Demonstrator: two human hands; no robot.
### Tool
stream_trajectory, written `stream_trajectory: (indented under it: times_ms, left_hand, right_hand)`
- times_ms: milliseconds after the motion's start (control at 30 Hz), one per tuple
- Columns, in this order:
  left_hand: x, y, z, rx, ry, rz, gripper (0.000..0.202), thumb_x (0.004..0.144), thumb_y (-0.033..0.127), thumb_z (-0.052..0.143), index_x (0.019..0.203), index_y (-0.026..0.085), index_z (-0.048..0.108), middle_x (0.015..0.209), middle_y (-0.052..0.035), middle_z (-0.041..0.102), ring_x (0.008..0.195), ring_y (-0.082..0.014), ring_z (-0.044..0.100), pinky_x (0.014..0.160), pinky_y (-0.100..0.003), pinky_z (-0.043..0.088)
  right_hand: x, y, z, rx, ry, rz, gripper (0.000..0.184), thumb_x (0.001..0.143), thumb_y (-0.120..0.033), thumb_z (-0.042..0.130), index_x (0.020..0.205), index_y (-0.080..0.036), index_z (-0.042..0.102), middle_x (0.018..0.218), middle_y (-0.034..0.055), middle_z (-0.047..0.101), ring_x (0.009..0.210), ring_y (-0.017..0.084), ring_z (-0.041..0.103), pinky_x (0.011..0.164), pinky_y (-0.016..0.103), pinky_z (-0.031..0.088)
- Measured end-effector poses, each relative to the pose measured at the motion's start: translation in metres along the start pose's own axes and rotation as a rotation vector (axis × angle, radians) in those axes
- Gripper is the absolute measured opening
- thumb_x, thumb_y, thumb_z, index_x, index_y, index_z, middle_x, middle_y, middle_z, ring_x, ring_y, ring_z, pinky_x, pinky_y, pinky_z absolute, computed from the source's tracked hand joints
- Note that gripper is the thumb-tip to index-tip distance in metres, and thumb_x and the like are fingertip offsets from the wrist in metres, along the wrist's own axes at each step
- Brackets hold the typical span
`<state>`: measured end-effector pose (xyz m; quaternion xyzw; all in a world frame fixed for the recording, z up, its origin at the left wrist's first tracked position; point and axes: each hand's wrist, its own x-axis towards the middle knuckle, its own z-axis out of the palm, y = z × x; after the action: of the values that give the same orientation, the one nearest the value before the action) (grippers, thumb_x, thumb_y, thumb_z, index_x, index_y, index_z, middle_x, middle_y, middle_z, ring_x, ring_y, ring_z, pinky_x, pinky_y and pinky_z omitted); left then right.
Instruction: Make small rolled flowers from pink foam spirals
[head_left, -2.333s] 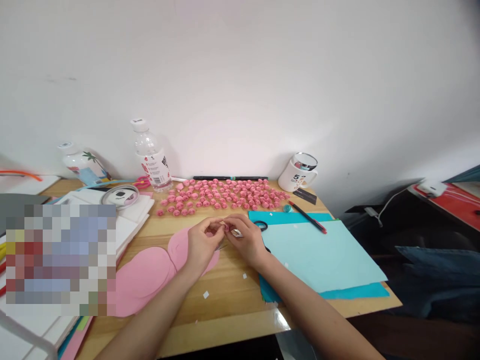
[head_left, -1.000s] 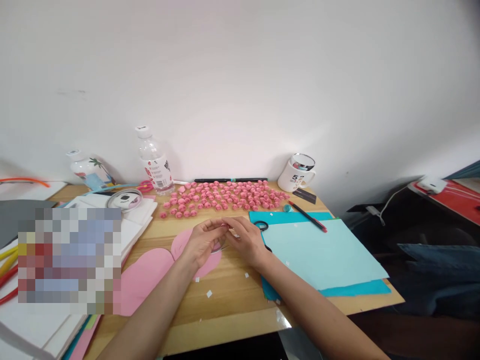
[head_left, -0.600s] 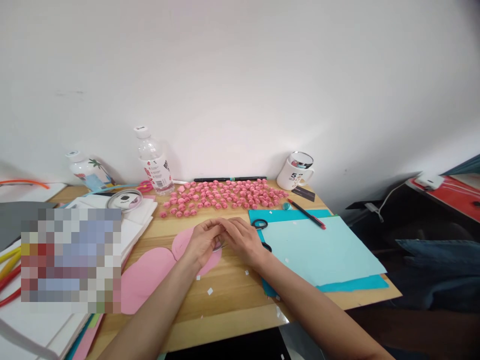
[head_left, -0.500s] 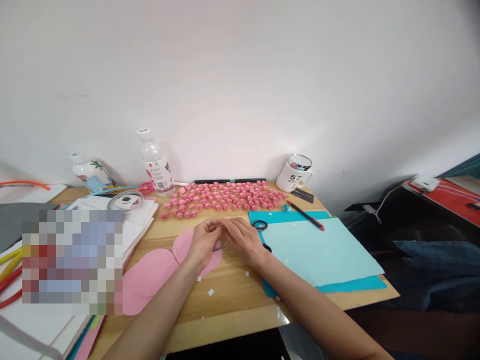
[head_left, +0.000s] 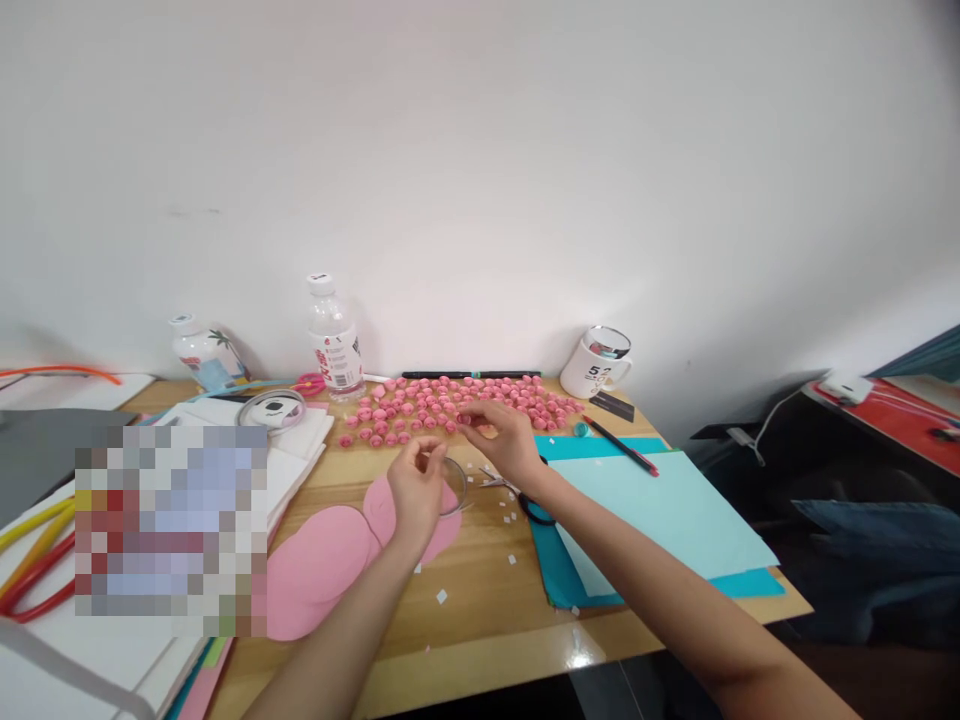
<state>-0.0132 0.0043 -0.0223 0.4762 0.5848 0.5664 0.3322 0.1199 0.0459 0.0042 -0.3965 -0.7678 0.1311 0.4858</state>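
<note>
My right hand [head_left: 501,440] is over the front edge of a crowd of small pink rolled paper roses [head_left: 420,400]. Between its thumb and fingertips is one pink paper rose [head_left: 464,418]. My left hand [head_left: 417,485] is above the pink paper circles [head_left: 319,555], its thumb and fingers pinched together; whatever they may hold is hidden. A thin clear ring, like a tape roll [head_left: 463,492], shows beside its fingers. Scissors with black handles [head_left: 537,513] lie under my right wrist, blades pointing left.
Pale blue sheets [head_left: 652,510] lie at right with a pencil [head_left: 621,446] across their edge. Behind stand a mug [head_left: 592,372] and a water bottle [head_left: 335,350]. Stacked papers [head_left: 296,465] fill the left. White paper bits [head_left: 442,597] are scattered on the wooden table [head_left: 480,640].
My hands have come apart. The right one has moved up and away to the roses with a paper rose, uncovering the scissor blades. The camera view has shifted slightly.
</note>
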Motion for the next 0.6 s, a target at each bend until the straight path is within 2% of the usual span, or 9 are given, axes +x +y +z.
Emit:
stream_trajectory:
  times_ms: [133,233,333,433,600]
  left_hand:
    - [-0.008,0.002,0.002,0.210,-0.134,0.042,0.013,0.075,0.026,0.052,0.069,0.018,0.060,0.060,-0.0003,0.062,0.052,-0.0132,0.054,0.053,-0.023,0.037]
    - [-0.010,0.004,0.000,0.465,-0.197,0.120,0.018,0.080,0.026,0.046,0.077,0.019,0.062,0.056,0.0002,0.061,0.050,-0.0137,0.053,0.051,-0.023,0.032]
    - [-0.011,0.003,-0.001,0.629,-0.237,0.174,0.020,0.081,0.022,0.043,0.079,0.018,0.062,0.057,-0.0023,0.062,0.052,-0.0151,0.055,0.050,-0.024,0.027]
    - [-0.010,-0.001,0.000,0.736,-0.272,0.181,0.017,0.075,0.019,0.046,0.067,0.017,0.061,0.059,-0.0065,0.063,0.054,-0.0185,0.057,0.049,-0.026,0.024]
    - [-0.007,-0.007,0.002,0.763,-0.251,0.127,0.017,0.064,0.014,0.050,0.049,0.018,0.057,0.055,-0.0113,0.064,0.051,-0.0228,0.057,0.047,-0.028,0.021]
  right_hand:
    - [0.038,0.000,0.027,0.076,-0.137,0.059,0.008,0.072,-0.016,0.060,0.080,-0.017,0.062,0.083,0.0041,0.064,0.069,0.012,0.062,0.066,0.023,0.052]
    - [0.065,-0.007,0.061,-0.044,-0.353,0.165,0.013,0.073,-0.017,0.061,0.086,-0.017,0.062,0.081,0.0012,0.067,0.072,0.010,0.063,0.067,0.019,0.050]
    - [0.082,-0.018,0.098,-0.117,-0.411,0.199,0.011,0.070,-0.022,0.064,0.080,-0.019,0.063,0.077,-0.0006,0.068,0.072,0.012,0.063,0.064,0.021,0.047]
    - [0.091,-0.026,0.126,-0.200,-0.453,0.236,0.007,0.069,-0.025,0.064,0.075,-0.022,0.065,0.079,-0.0005,0.069,0.075,0.016,0.063,0.063,0.024,0.046]
    - [0.096,-0.028,0.151,-0.311,-0.526,0.262,0.009,0.070,-0.030,0.062,0.075,-0.022,0.065,0.083,0.0025,0.069,0.080,0.020,0.062,0.065,0.029,0.046]
